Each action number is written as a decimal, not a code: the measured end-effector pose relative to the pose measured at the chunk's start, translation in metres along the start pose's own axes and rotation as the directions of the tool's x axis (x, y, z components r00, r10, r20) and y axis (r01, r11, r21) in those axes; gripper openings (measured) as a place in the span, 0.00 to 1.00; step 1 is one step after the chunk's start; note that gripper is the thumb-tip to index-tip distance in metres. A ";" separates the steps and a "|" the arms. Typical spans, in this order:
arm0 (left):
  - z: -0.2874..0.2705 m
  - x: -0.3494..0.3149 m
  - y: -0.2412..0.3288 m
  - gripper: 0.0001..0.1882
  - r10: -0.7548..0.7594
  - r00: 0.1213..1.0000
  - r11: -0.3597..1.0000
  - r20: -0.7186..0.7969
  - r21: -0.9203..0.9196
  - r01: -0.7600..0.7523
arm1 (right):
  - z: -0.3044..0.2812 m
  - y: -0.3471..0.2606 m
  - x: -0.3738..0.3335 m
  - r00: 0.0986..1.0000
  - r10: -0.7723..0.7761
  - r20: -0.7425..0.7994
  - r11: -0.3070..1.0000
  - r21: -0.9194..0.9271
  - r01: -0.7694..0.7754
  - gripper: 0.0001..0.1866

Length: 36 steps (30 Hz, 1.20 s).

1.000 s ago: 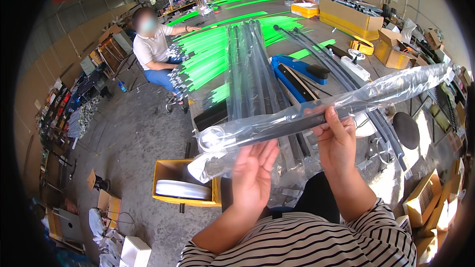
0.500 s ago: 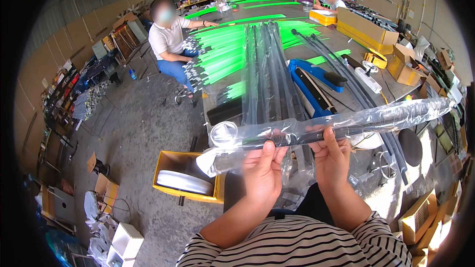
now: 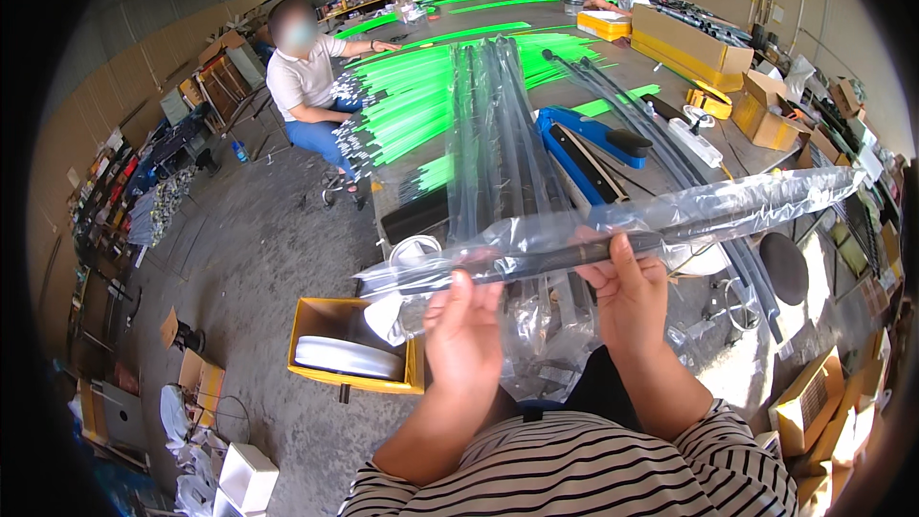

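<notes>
A long clear plastic sleeve with a dark rod inside lies across both my hands, slanting up to the right. My left hand pinches it near its left end, thumb in front and fingers behind. Further right, my right hand grips it the same way, thumb over the dark rod. Behind the sleeve, several bagged dark rods lie lengthwise on the table. To their right rests a blue tool with a long arm, which looks like a bag sealer. A white roll sits partly behind the sleeve's left end.
Bright green rods cover the table's left part, with a masked person seated beside them. Two more people work at the far end. A yellow box holding a white reel stands below left. Cartons and a power strip are at right.
My left hand has moved left along the sleeve, apart from my right hand. The sleeve's left end now reaches further left, past the white roll. The whole view has shifted slightly.
</notes>
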<state>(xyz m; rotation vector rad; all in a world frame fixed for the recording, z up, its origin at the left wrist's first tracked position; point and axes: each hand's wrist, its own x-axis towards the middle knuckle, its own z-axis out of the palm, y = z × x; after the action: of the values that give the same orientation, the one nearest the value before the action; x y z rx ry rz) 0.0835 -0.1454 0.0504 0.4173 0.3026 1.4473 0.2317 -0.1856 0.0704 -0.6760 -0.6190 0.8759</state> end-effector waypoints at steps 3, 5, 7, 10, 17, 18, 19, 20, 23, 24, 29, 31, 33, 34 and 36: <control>0.001 0.006 0.024 0.10 0.078 0.997 0.996 -0.019 0.054 -0.077 | -0.014 -0.010 0.009 0.998 -0.050 -0.040 0.998 0.026 0.051 0.15; -0.009 0.014 0.031 0.13 0.094 0.992 0.995 -0.087 0.053 -0.090 | -0.029 -0.020 0.016 0.988 -0.119 -0.099 0.992 0.027 0.122 0.14; -0.024 0.022 0.046 0.15 0.119 0.985 0.991 -0.128 0.080 -0.110 | -0.049 -0.030 0.026 0.973 -0.165 -0.159 0.985 0.026 0.171 0.14; -0.036 0.028 0.070 0.17 0.169 0.972 0.981 -0.164 0.123 -0.150 | -0.079 -0.050 0.037 0.959 -0.181 -0.216 0.983 -0.022 0.181 0.14; -0.068 0.046 0.117 0.18 0.280 0.932 0.955 -0.231 0.163 -0.247 | -0.127 -0.077 0.038 0.970 -0.099 -0.221 0.995 -0.010 0.099 0.11; -0.068 0.048 0.116 0.18 0.276 0.940 0.954 -0.203 0.179 -0.242 | -0.127 -0.073 0.037 0.971 -0.089 -0.224 0.996 0.005 0.092 0.11; -0.068 0.049 0.113 0.18 0.270 0.947 0.952 -0.176 0.194 -0.236 | -0.127 -0.068 0.036 0.971 -0.078 -0.227 0.996 0.018 0.084 0.11; -0.063 0.047 0.105 0.17 0.235 0.961 0.959 -0.148 0.198 -0.204 | -0.125 -0.062 0.034 0.970 -0.068 -0.232 0.997 0.031 0.077 0.11; -0.053 0.036 0.062 0.12 0.070 0.993 0.956 -0.098 0.291 -0.039 | -0.107 -0.042 0.027 0.972 -0.053 -0.229 0.994 0.081 0.073 0.10; -0.047 0.031 0.047 0.11 0.018 0.999 0.962 -0.049 0.274 -0.004 | -0.095 -0.035 0.024 0.965 -0.047 -0.258 0.993 0.090 0.073 0.10; -0.021 0.008 0.002 0.08 -0.172 0.975 0.961 0.138 0.242 0.135 | -0.055 -0.010 0.010 0.994 -0.012 -0.109 0.989 0.144 0.028 0.11; -0.015 0.006 -0.006 0.07 -0.175 0.979 0.966 0.108 0.213 0.150 | -0.044 -0.005 0.004 0.997 0.004 -0.071 0.991 0.132 0.005 0.12; 0.000 0.002 -0.008 0.06 -0.174 0.984 0.968 0.037 0.190 0.164 | -0.039 0.002 0.001 0.999 0.012 -0.041 0.994 0.106 -0.008 0.12; 0.001 0.001 -0.010 0.06 -0.161 0.986 0.974 0.028 0.165 0.155 | -0.038 0.006 0.000 0.998 0.022 -0.060 0.994 0.104 -0.015 0.13; -0.006 0.003 -0.010 0.08 -0.139 0.989 0.979 0.042 0.157 0.131 | -0.034 0.007 0.001 0.997 0.067 -0.046 0.995 0.081 -0.063 0.13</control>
<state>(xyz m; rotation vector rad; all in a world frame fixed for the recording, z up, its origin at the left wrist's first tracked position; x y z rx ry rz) 0.0903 -0.1422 0.0405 0.5493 0.3943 1.2827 0.2532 -0.1908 0.0434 -0.6464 -0.5184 0.9373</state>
